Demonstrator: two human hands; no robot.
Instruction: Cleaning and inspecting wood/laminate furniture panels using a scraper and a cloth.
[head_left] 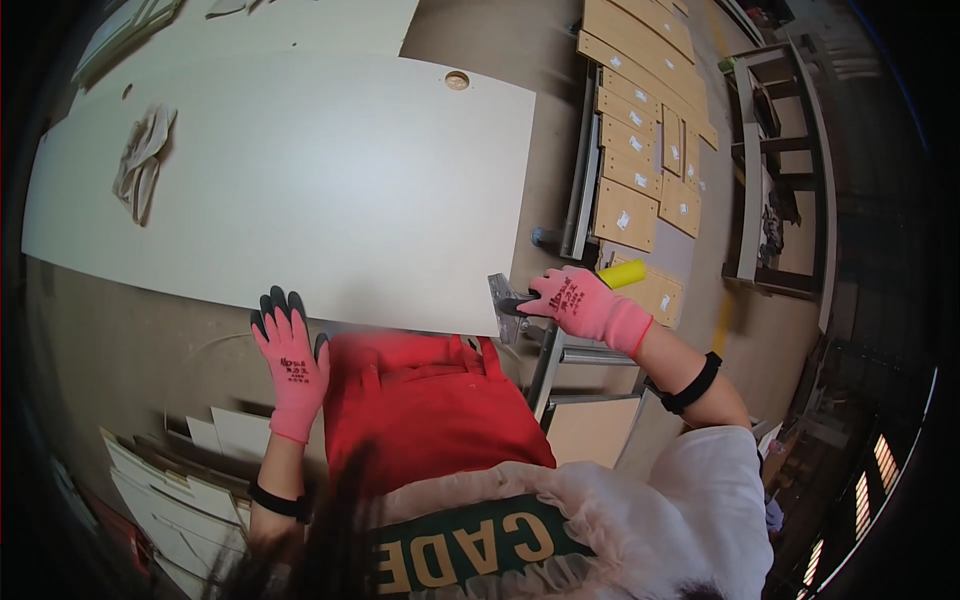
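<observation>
A large white panel (pixel 330 190) lies in front of me, with a round hole near its far right corner. My right hand (pixel 580 303), in a pink glove with dark fingertips, is closed around a hand tool with a flat greyish head (pixel 507 308). A yellow-green cylinder (pixel 622 274), apparently its handle, sticks out behind the hand. The head sits against the panel's near right corner. My left hand (pixel 288 350), gloved alike, has its fingers stretched out, with the fingertips at the panel's near edge. A crumpled beige cloth (pixel 146 160) rests on the panel's left part.
Right of the panel, several wood-coloured boards (pixel 628 165) with white labels lie on a low support. A roller frame (pixel 597 356) stands below my right hand. White boards (pixel 180 490) are stacked at the lower left. A dark-framed rack (pixel 785 180) stands far right.
</observation>
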